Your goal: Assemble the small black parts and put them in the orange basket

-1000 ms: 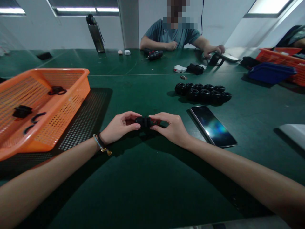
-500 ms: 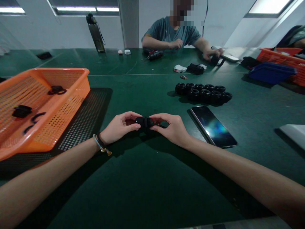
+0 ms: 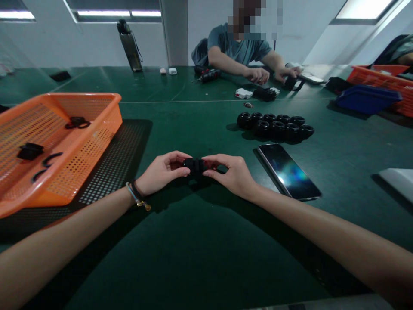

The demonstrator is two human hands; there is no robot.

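A small black ridged cylindrical part is held sideways just over the green table, between my two hands. My left hand pinches its left end between thumb and fingers. On the other end my right hand closes with thumb and fingertips, which partly cover the part. Its exact kind is too dark to make out. Right of my right hand lies a phone. Beyond the phone, several shiny black round parts with holes in their tops stand in two rows.
An orange basket at left holds a few black parts and rings. Across the table a co-worker reaches toward black and white items. A power drill, a bottle and a blue bin stand farther back.
My hands and the black part stay almost in place. The co-worker has leaned over, and one of their hands has moved right and down toward the items on the table.
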